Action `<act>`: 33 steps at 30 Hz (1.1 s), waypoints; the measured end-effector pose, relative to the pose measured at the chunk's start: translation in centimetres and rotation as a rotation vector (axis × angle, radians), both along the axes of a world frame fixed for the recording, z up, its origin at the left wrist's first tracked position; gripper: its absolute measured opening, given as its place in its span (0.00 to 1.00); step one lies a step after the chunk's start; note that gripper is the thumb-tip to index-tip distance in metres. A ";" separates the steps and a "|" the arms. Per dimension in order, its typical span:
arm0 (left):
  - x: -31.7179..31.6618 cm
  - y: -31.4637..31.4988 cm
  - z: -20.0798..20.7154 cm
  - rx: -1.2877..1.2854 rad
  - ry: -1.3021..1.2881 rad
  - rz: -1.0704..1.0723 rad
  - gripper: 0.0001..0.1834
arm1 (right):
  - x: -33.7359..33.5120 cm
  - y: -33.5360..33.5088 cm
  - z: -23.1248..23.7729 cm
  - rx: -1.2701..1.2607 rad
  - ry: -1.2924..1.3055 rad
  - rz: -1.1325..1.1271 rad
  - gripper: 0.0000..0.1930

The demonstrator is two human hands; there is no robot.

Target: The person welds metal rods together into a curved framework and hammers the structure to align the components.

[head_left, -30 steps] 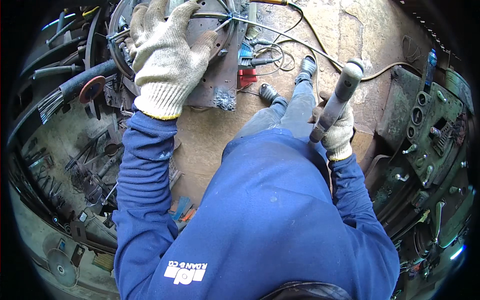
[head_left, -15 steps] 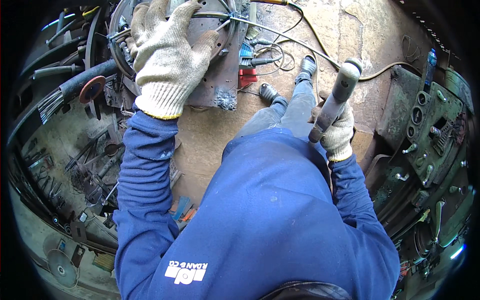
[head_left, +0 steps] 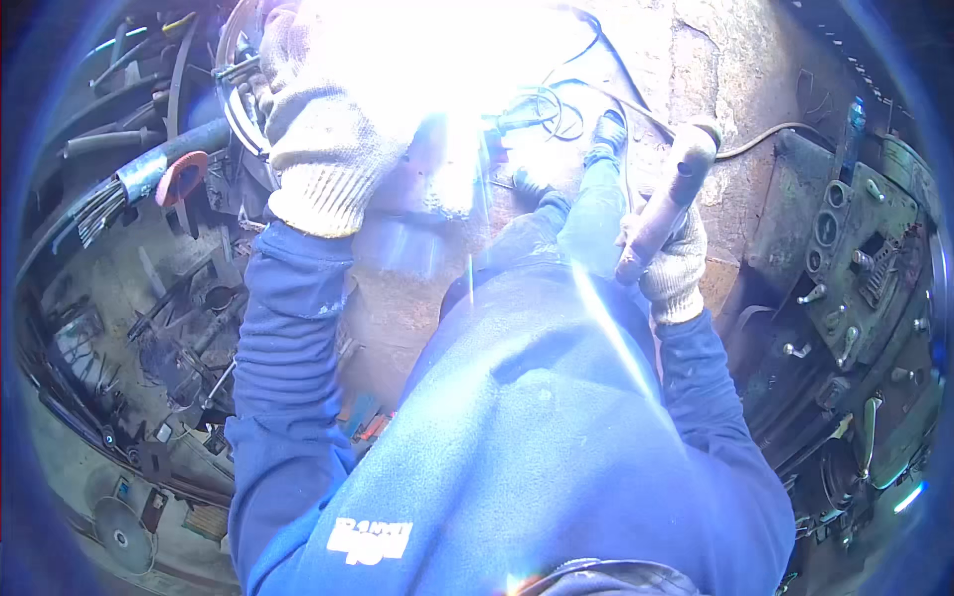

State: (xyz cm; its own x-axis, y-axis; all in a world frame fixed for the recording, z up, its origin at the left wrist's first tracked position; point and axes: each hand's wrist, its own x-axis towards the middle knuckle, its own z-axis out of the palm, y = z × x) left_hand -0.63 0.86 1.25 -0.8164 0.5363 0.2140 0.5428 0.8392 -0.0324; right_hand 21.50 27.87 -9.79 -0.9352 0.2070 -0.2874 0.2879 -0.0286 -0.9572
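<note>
From the head camera, looking down past the dark-blue sweatshirt (head_left: 537, 397), I see a fierce white glare (head_left: 457, 60) swallowing the far middle of the scene. The left hand (head_left: 333, 139), in an off-white knitted glove, lies at its left edge, beside a round, flat-edged metal ring (head_left: 237, 117) at the far left; only the ring's left rim shows. The fingertips are bleached out, so I cannot tell whether they are spread or gripping. To the right, well apart from the ring, the right hand (head_left: 679, 256), gloved the same way, has its fingers wrapped around a grey metal hammer (head_left: 668, 204) with a rounded end. My worry is that glare: it looks like an arc, and heat or spatter from it could scorch the left glove because it sits so close. The dazzle could also hide the ring's edge, letting the left hand slip or a hammer blow land on it. The dark shoe (head_left: 610, 129) on the floor is near the light too, and the thin black cable (head_left: 625, 77) beyond could snag a step.
</note>
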 end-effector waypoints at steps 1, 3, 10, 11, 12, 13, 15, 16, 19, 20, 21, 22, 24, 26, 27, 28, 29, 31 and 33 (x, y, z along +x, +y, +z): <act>-0.1 -0.1 -0.1 0.025 -0.055 0.008 0.30 | 0.0 0.0 0.2 -0.019 0.000 -0.007 0.24; -0.4 -0.5 -0.5 0.085 -0.179 0.038 0.30 | 0.0 0.0 0.4 0.023 -0.020 -0.007 0.25; -0.4 0.0 0.4 0.016 -0.067 -0.006 0.29 | 0.0 -0.3 0.9 -0.238 -0.049 -0.103 0.16; -0.3 -0.1 0.5 -0.003 -0.033 -0.020 0.29 | 0.1 -0.4 0.5 -0.163 -0.099 -0.168 0.17; -0.1 -0.2 0.5 -0.017 -0.056 0.008 0.28 | 0.2 -0.3 0.3 -0.082 -0.093 -0.122 0.19; 0.0 -0.3 0.3 -0.020 -0.008 0.000 0.28 | 0.2 -0.1 0.4 -0.001 -0.084 -0.078 0.22; -0.1 -0.3 0.0 -0.024 0.088 -0.016 0.28 | 0.3 -0.4 0.5 -0.011 -0.099 -0.087 0.23; -0.2 -0.5 -0.1 -0.023 0.024 -0.017 0.29 | 0.4 -0.5 0.6 -0.018 -0.108 -0.093 0.23; -0.5 -0.8 -0.2 -0.030 -0.051 -0.021 0.30 | 0.5 -0.1 0.4 0.022 -0.042 -0.018 0.24; -0.4 -0.6 -0.1 -0.041 0.004 -0.023 0.31 | 0.4 0.0 0.3 0.048 -0.037 -0.010 0.24; -0.4 -0.3 0.0 -0.051 0.058 -0.025 0.31 | 0.4 0.1 0.3 0.073 -0.031 -0.002 0.25; -0.3 -0.1 0.1 -0.037 0.054 -0.021 0.31 | 0.3 0.1 0.4 0.098 -0.026 0.007 0.26; -0.3 0.1 0.2 -0.008 0.048 -0.014 0.31 | 0.2 0.0 0.6 0.081 -0.037 -0.001 0.26; -0.1 0.1 0.3 -0.022 0.053 -0.011 0.31 | 0.1 -0.1 0.7 0.060 -0.040 -0.011 0.27; 0.0 0.2 0.3 -0.029 0.056 -0.010 0.31 | 0.1 -0.1 0.7 0.046 -0.037 -0.018 0.27; 0.1 0.2 0.4 -0.030 0.053 -0.010 0.31 | 0.1 -0.1 0.7 0.032 -0.034 -0.026 0.27; 0.2 0.2 0.5 -0.030 0.051 -0.010 0.31 | 0.2 -0.1 0.6 0.042 -0.036 -0.028 0.27; 0.1 0.2 0.6 -0.027 0.048 -0.006 0.31 | 0.2 -0.2 0.4 0.062 -0.048 -0.029 0.27; -0.1 0.1 0.4 -0.021 0.044 0.004 0.31 | -0.2 -0.3 0.5 0.052 -0.054 -0.023 0.27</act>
